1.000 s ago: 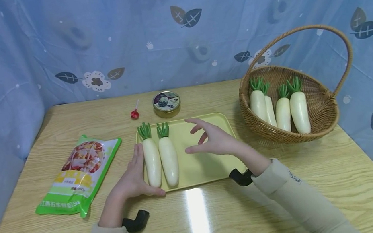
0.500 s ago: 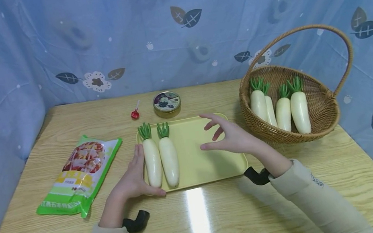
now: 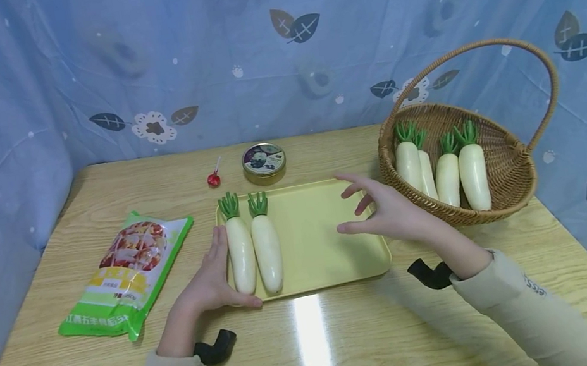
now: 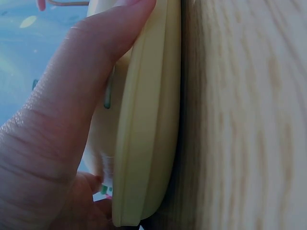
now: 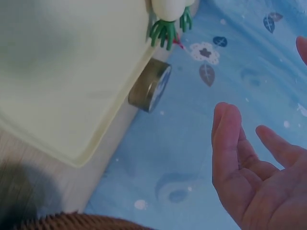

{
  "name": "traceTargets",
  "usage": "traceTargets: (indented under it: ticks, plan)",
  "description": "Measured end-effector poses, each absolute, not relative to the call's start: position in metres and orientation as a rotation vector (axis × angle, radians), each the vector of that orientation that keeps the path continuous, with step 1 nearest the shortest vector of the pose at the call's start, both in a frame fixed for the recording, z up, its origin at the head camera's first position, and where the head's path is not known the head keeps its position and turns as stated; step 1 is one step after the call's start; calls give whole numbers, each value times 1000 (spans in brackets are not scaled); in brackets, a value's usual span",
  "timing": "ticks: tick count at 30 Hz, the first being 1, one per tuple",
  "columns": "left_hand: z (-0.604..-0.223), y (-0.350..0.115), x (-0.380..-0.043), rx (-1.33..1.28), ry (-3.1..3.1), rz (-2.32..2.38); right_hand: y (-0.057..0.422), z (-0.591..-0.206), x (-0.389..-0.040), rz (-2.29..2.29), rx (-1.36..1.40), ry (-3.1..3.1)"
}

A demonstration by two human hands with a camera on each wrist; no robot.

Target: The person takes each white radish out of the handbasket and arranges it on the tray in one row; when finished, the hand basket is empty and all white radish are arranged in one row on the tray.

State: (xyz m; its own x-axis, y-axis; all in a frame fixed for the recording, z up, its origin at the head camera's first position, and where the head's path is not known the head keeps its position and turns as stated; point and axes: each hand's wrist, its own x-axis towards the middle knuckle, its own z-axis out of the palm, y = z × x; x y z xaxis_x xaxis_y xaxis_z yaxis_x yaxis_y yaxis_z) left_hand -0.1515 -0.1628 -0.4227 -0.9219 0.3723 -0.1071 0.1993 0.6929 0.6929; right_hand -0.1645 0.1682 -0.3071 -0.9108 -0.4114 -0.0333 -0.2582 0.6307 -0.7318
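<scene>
In the head view my left hand [image 3: 211, 280] rests at the near left corner of the yellow tray [image 3: 324, 232]. Its fingers lie straight along the tray's left side, and the thumb [image 4: 110, 38] touches the near rim in the left wrist view. Two white radishes with green tops lie side by side in the tray: a left radish [image 3: 241, 255] close to those fingers, and a right radish [image 3: 268, 254]. Over the tray's right edge, my right hand [image 3: 387, 210] hangs with spread, slightly bent fingers and holds nothing.
A tilted wicker basket [image 3: 519, 186] with several radishes [image 3: 474, 177] stands at the right. Behind the tray are a round tin [image 3: 264, 162] and a red lollipop [image 3: 214, 179]. A green food bag [image 3: 129, 276] lies at the left. Patterned blue cloth [image 3: 227, 53] backs the table.
My right hand has moved right, from over the middle of the tray to its right edge, toward the basket. The left hand and both tray radishes have stayed put.
</scene>
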Motion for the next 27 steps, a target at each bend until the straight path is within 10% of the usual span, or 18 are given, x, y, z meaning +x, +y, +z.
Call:
traceTargets:
  ticks: [27]
  plan:
    - [-425, -164, -151, 477, 2676, 1040, 229, -298, -153, -1229, -522, 2806]
